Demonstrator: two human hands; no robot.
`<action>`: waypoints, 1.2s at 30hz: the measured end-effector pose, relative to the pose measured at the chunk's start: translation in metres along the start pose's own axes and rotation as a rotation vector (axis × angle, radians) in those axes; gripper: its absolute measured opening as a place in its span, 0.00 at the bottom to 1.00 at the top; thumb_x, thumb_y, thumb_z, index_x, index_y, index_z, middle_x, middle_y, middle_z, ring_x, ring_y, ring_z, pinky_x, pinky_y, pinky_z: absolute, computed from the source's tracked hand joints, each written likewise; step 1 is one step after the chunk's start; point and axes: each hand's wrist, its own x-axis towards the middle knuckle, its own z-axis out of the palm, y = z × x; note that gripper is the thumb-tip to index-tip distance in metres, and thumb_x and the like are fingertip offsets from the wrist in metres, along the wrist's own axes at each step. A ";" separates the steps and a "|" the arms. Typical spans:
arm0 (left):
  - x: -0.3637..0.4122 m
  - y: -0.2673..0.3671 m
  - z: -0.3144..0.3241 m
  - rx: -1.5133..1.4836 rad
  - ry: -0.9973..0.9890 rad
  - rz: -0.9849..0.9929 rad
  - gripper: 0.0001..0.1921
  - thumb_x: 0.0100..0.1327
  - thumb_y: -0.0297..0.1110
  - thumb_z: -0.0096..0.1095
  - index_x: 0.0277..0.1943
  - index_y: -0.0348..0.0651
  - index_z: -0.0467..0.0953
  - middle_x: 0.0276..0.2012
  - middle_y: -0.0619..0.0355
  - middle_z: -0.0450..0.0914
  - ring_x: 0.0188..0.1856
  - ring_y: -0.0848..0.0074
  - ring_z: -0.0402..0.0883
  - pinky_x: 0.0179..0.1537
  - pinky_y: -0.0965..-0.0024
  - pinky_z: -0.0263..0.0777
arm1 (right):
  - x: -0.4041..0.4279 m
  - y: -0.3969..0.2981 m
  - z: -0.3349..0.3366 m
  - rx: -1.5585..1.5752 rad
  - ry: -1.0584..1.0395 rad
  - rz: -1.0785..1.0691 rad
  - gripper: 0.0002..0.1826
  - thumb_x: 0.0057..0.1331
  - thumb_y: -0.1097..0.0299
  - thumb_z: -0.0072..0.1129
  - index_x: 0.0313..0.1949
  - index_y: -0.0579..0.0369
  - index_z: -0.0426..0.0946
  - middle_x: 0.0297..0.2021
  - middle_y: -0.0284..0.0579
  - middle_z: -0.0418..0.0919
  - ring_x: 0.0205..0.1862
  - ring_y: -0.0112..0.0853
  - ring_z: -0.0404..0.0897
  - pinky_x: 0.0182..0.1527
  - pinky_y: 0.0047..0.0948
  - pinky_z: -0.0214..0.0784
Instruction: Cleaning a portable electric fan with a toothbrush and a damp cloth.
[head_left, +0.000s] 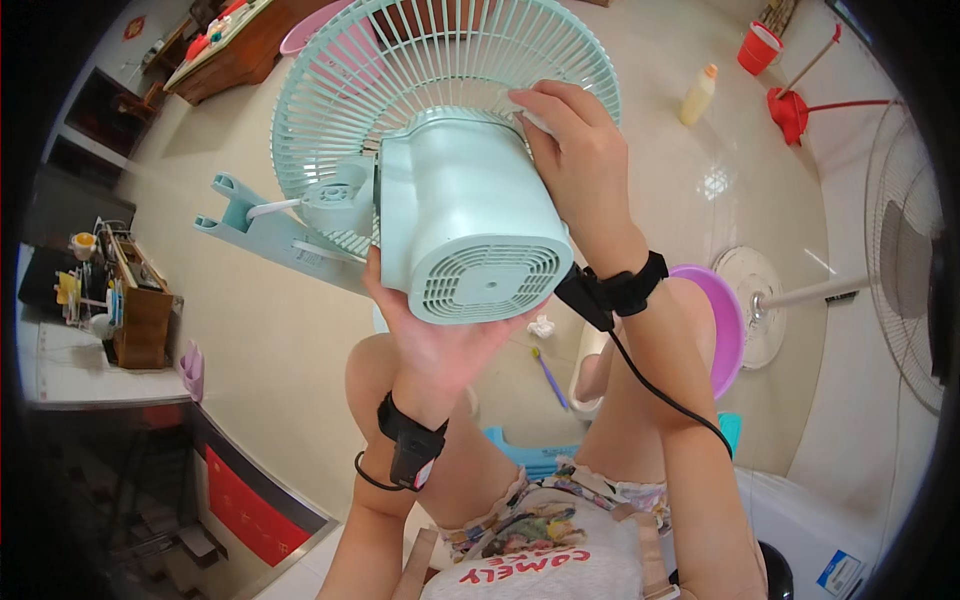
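Note:
A mint-green electric fan (480, 202) is held up before me, its vented motor housing towards me. My left hand (442, 337) supports the housing from below, fingers spread around its lower end. The round plastic grille (315, 142) faces away, and the fan's stand arm (277, 240) sticks out to the left. Between the fingertips of my right hand (581, 142) is a small white wipe or tissue (538, 122), close to where the housing meets the grille. Part of that wipe is hidden by the fingers. Both wrists wear black straps with small devices.
On the tiled floor below lie a crumpled white tissue (541, 326) and a purple toothbrush (551, 379). A purple basin (726, 330) stands by my right leg, near a white pedestal fan (810, 296). Farther off are a yellowish bottle (698, 96) and a red bucket (759, 49).

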 end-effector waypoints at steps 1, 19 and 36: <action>0.000 0.002 -0.002 -0.018 0.000 -0.008 0.45 0.55 0.80 0.39 0.71 0.64 0.58 0.72 0.59 0.57 0.71 0.56 0.57 0.65 0.41 0.54 | -0.002 0.003 -0.001 0.022 -0.051 -0.009 0.13 0.54 0.79 0.64 0.41 0.53 0.82 0.39 0.45 0.81 0.42 0.41 0.80 0.44 0.36 0.74; 0.004 0.001 -0.007 0.036 -0.076 -0.015 0.46 0.53 0.78 0.48 0.71 0.66 0.58 0.72 0.60 0.58 0.72 0.56 0.56 0.65 0.40 0.55 | -0.021 0.045 -0.037 -0.066 0.128 0.258 0.14 0.55 0.75 0.66 0.42 0.51 0.83 0.39 0.45 0.81 0.37 0.41 0.82 0.39 0.33 0.75; 0.005 0.000 -0.003 -0.101 -0.082 -0.031 0.45 0.55 0.77 0.48 0.71 0.65 0.58 0.72 0.59 0.57 0.72 0.55 0.56 0.66 0.39 0.53 | -0.030 0.032 -0.015 -0.187 0.088 0.110 0.12 0.53 0.72 0.68 0.38 0.44 0.84 0.36 0.37 0.81 0.33 0.37 0.81 0.35 0.31 0.74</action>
